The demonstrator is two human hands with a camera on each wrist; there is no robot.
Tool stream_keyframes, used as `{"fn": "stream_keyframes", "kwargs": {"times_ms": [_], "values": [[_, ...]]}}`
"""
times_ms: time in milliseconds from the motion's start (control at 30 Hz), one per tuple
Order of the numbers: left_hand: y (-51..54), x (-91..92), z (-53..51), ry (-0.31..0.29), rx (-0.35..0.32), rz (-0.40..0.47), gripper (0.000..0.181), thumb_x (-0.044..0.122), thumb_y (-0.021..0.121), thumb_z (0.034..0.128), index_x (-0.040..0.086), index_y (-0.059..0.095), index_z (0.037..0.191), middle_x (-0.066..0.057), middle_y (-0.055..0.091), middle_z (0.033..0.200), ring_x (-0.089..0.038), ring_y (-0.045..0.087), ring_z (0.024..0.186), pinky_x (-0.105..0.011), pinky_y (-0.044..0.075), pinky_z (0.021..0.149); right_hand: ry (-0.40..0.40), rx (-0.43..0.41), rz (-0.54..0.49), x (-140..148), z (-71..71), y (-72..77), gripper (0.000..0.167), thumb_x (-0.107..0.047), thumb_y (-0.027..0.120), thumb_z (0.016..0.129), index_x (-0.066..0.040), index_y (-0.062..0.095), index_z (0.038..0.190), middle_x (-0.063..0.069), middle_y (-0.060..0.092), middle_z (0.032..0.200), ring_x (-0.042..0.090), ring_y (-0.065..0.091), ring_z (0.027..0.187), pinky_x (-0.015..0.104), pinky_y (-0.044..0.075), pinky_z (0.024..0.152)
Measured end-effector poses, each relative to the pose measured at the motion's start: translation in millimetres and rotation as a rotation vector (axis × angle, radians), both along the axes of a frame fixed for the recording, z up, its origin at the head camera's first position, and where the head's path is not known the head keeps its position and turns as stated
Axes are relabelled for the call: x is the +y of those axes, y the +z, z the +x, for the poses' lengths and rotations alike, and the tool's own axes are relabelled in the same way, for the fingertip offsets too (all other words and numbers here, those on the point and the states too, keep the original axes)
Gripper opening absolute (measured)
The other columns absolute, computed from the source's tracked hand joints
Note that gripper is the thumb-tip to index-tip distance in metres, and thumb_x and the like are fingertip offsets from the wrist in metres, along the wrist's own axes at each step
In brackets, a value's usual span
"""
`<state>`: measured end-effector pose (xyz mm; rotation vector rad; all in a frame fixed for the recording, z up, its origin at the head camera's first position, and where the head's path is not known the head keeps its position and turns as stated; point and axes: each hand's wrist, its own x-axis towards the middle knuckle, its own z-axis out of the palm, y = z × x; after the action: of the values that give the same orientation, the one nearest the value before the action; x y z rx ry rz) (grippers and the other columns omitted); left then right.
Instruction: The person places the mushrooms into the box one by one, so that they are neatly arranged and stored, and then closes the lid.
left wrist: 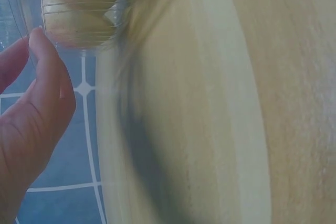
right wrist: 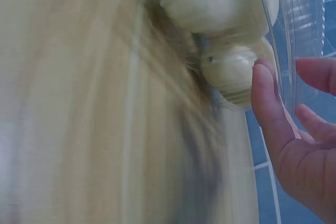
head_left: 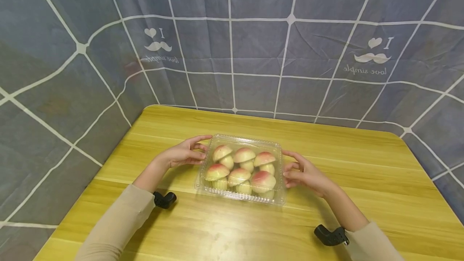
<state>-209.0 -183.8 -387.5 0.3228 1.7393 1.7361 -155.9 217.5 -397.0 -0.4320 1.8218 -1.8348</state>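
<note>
A clear plastic clamshell box [head_left: 240, 199] sits between the two hands in the head view, its lid down. Through the plastic show several round, pale yellow, peach-like fruits [head_left: 244, 155] with red blushes, set in two rows. At its left side, my left hand [head_left: 181, 154] pinches the rim between thumb and fingers. My right hand [head_left: 303, 173] pinches the opposite rim the same way. Both wrist views show thumb and finger on either side of the clear edge. The box [right wrist: 287, 35] appears raised from the table, with ridged plastic under the fruits.
A wood-grain table [head_left: 217, 233] spreads beneath the hands. Grey curtains [head_left: 261, 47] with white grid lines hang behind it and at both sides. Black wrist mounts [head_left: 164, 199] sit on both forearms.
</note>
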Motion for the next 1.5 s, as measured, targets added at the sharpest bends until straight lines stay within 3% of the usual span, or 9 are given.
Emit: {"fn": "stream_keyframes", "kwargs": {"times_ms": [233, 567, 767, 867, 1000, 1100, 1200, 1333, 1500], "values": [[2.1, -0.2, 0.3, 0.007, 0.001, -0.004, 0.074, -0.008, 0.053, 0.0879, 0.009, 0.015, 0.149, -0.012, 0.041, 0.111, -0.013, 0.057, 0.081, -0.027, 0.052, 0.076, 0.086, -0.006, -0.066, -1, 9.4, -1.3, 0.084, 0.007, 0.057, 0.086, -0.001, -0.001, 0.147, 0.008, 0.056, 0.09, 0.017, 0.063, 0.072, 0.032, 0.056, 0.065], [5.1, 1.5, 10.7, 0.006, 0.047, -0.062, 0.065, 0.002, 0.052, 0.093, 0.009, 0.019, 0.148, -0.007, 0.045, 0.102, -0.011, 0.052, 0.083, -0.026, 0.051, 0.075, 0.057, -0.023, -0.049, -3, 13.3, -1.6, 0.084, 0.009, 0.055, 0.087, -0.001, -0.003, 0.147, 0.008, 0.056, 0.09, 0.016, 0.063, 0.071, 0.028, 0.055, 0.064], [7.9, -11.3, 19.1, -0.137, 0.019, -0.068, 0.083, 0.002, 0.057, 0.0891, 0.018, 0.005, 0.151, -0.016, 0.04, 0.117, -0.016, 0.053, 0.09, -0.035, 0.051, 0.081, 0.035, -0.037, -0.014, -5, 15.7, 0.7, 0.084, 0.004, 0.057, 0.087, -0.001, -0.001, 0.148, 0.008, 0.055, 0.092, 0.015, 0.063, 0.07, 0.029, 0.055, 0.064], [9.4, -17.3, 23.1, -0.219, -0.007, -0.086, 0.093, 0.004, 0.062, 0.0868, 0.021, -0.004, 0.151, -0.025, 0.029, 0.131, -0.021, 0.054, 0.096, -0.042, 0.048, 0.087, 0.042, -0.047, 0.005, -4, 17.6, 2.1, 0.084, 0.003, 0.057, 0.088, -0.004, -0.001, 0.148, 0.008, 0.055, 0.092, 0.015, 0.062, 0.07, 0.029, 0.055, 0.064], [10.1, -18.1, 28.7, -0.27, -0.051, -0.071, 0.104, 0.003, 0.065, 0.084, 0.025, -0.013, 0.149, -0.032, 0.016, 0.14, -0.021, 0.055, 0.096, -0.046, 0.047, 0.088, 0.082, -0.052, 0.024, -2, 22.1, 4.6, 0.087, 0.004, 0.055, 0.087, -0.007, -0.005, 0.149, 0.008, 0.053, 0.093, 0.017, 0.063, 0.07, 0.032, 0.055, 0.065], [9.4, -16.2, 32.6, -0.271, -0.073, -0.048, 0.107, -0.001, 0.064, 0.0826, 0.026, -0.017, 0.148, -0.033, 0.012, 0.14, -0.021, 0.056, 0.093, -0.044, 0.049, 0.086, 0.121, -0.064, 0.028, -2, 26.2, 6.3, 0.093, 0.004, 0.058, 0.085, -0.01, -0.008, 0.148, 0.009, 0.05, 0.095, 0.019, 0.064, 0.072, 0.038, 0.056, 0.068], [8.0, -14.2, 36.2, -0.253, -0.087, -0.033, 0.109, -0.004, 0.062, 0.0809, 0.028, -0.017, 0.147, -0.029, 0.018, 0.133, -0.02, 0.056, 0.087, -0.042, 0.05, 0.083, 0.142, -0.087, 0.027, -3, 30.2, 7.5, 0.1, 0.004, 0.062, 0.083, -0.013, -0.011, 0.148, 0.011, 0.048, 0.097, 0.022, 0.065, 0.075, 0.043, 0.055, 0.071], [5.5, -11.0, 40.5, -0.223, -0.094, -0.021, 0.11, -0.008, 0.061, 0.079, 0.032, -0.016, 0.147, -0.019, 0.029, 0.116, -0.018, 0.055, 0.08, -0.038, 0.052, 0.079, 0.142, -0.117, 0.023, -6, 34.2, 8.6, 0.105, 0.002, 0.065, 0.082, -0.017, -0.015, 0.148, 0.011, 0.053, 0.093, 0.023, 0.065, 0.076, 0.043, 0.055, 0.071], [5.3, -6.0, 45.1, -0.197, -0.123, -0.008, 0.114, -0.01, 0.063, 0.0784, 0.036, -0.016, 0.146, -0.015, 0.029, 0.108, -0.014, 0.053, 0.072, -0.034, 0.052, 0.075, 0.142, -0.136, 0.022, -10, 37.3, 9.5, 0.109, 0.003, 0.065, 0.082, -0.021, -0.02, 0.146, 0.011, 0.059, 0.084, 0.024, 0.064, 0.075, 0.039, 0.055, 0.069]]}}
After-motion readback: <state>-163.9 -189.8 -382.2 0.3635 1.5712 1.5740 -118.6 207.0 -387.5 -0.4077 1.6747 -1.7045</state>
